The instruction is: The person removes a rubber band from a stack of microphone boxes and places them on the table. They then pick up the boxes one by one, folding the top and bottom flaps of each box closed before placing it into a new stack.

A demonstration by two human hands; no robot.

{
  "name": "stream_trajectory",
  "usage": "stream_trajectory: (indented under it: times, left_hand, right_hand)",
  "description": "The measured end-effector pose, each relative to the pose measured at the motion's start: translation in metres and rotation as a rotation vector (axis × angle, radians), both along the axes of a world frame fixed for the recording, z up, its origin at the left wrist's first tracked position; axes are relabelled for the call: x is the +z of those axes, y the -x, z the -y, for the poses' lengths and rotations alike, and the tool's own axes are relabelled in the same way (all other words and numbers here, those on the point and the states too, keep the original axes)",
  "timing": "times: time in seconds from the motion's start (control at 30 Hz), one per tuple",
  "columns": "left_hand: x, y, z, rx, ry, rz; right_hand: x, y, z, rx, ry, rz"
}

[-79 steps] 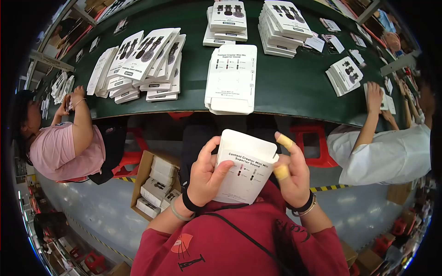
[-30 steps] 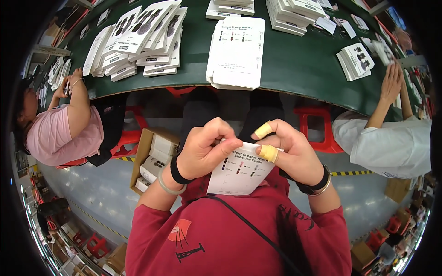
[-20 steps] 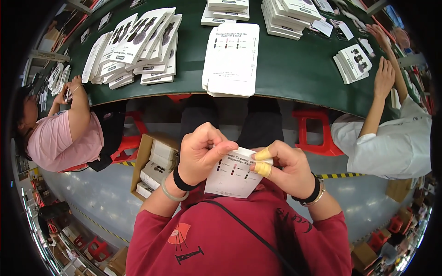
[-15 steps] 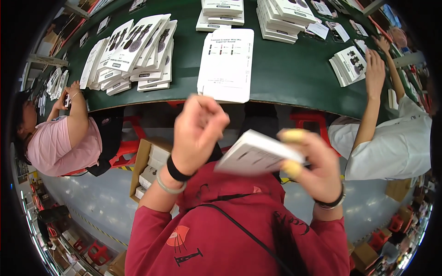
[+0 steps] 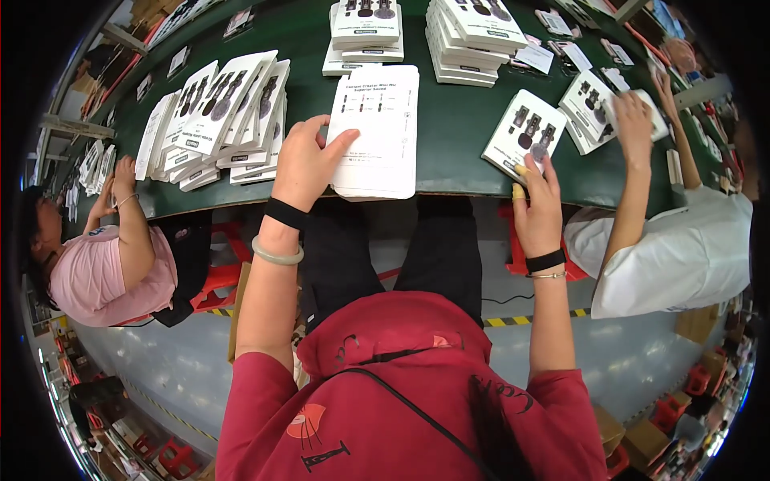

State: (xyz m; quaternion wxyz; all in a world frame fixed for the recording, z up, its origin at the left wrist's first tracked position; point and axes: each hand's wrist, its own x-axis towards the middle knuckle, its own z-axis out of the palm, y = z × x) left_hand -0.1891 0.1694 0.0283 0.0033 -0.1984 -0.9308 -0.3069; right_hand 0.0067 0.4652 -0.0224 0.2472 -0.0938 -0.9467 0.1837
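Mostly, white box (image 5: 524, 135) juts beyond right-hand grip (image 5: 539, 212), near edge pinched.

Your white microphone box (image 5: 521, 135), pictured front up, slants right of your upright-laid stack of white cartons (image 5: 381, 152).

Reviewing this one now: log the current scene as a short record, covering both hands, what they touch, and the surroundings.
Left hand: left hand on the left side of the central white carton stack, thumb on top
Right hand: right hand, yellow-wrapped fingertips touching the near edge of a white box; grip firmness unclear
Surface: green table
Left of stack: leaning white box pile
Neighbours: pink-topped person left, white-topped person right
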Motion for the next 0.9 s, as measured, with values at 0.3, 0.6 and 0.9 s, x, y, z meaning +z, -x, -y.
stream_trajectory:
  times: [0.3, 0.6, 0.9]
  left_hand:
    - [0.001, -0.006, 0.002, -0.073, -0.721, 0.174]
    - [0.025, -0.118, 0.018, -0.437, -0.566, -0.132]
    - [-0.021, -0.154, 0.045, -0.395, -0.716, 0.314]
  right_hand:
    - [0.072, 0.008, 0.051, 0.203, 0.146, -0.161]
    - [0.114, 0.008, 0.101, 0.246, 0.344, -0.104]
    - [0.107, -0.007, 0.106, 0.321, 0.286, 0.087]
